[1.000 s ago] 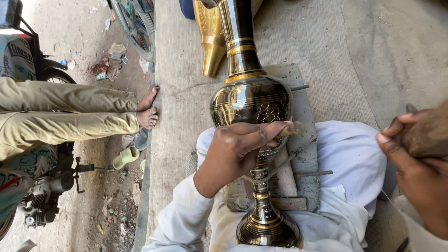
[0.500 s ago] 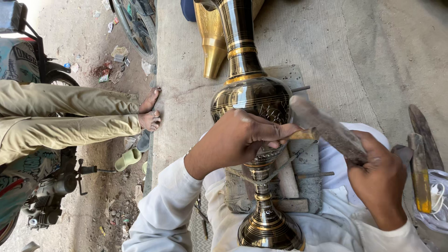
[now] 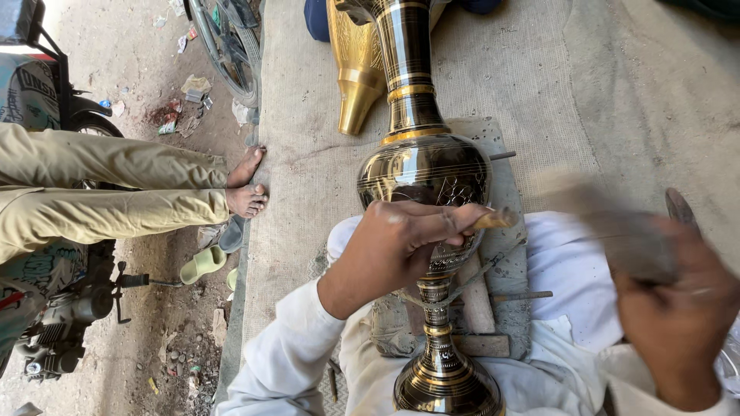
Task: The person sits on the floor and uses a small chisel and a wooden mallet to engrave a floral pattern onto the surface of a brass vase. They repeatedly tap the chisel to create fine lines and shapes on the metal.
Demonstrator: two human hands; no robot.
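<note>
Risk, largest first: the brass vase [image 3: 422, 181] lies long across my lap, its belly just under my left grip [image 3: 401, 250] and its foot toward my body. It is round and polished, so I judge a strike that lands off line could roll it or skid across the dark engraved band and scar it. Next: the chisel [image 3: 493, 219] shows only a short tip past my fingers, so a missed blow would land on my knuckles.

Left grip: closed tight around the chisel, heel resting on the vase belly.

Right grip [image 3: 671, 308]: to the right and lower, curled shut on a hammer handle [image 3: 609, 231]; motion blur hides the head.
</note>
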